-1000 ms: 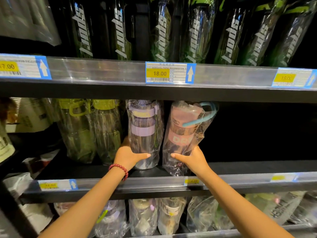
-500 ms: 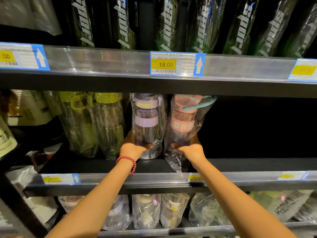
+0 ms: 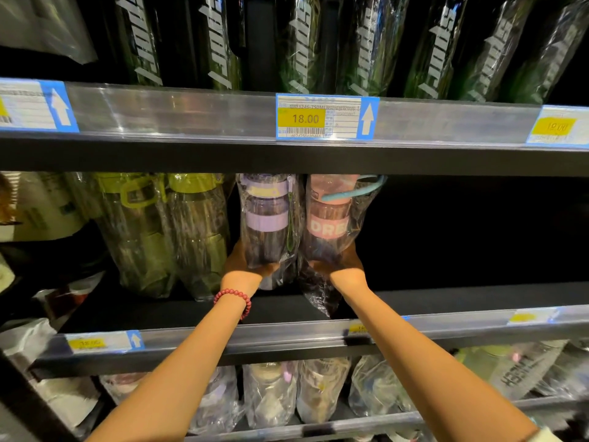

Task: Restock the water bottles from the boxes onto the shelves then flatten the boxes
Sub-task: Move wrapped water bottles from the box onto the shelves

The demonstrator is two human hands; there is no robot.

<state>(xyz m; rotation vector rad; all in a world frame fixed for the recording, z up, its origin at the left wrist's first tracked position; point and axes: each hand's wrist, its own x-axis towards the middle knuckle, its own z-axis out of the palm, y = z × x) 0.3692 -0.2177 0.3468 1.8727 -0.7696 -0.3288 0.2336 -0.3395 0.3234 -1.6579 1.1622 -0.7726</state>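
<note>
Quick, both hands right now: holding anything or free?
Left hand: grips the base of the purple-banded bottle on the middle shelf.
Right hand: grips the lower part of the pink-banded bottle beside it.

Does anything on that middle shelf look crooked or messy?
A little. The pink bottle leans to the right while the purple bottle beside it stands straighter, and the pink one's loose plastic bag hangs crumpled toward the shelf edge. Each hand grips a bottle's base: left hand, right hand.
</note>
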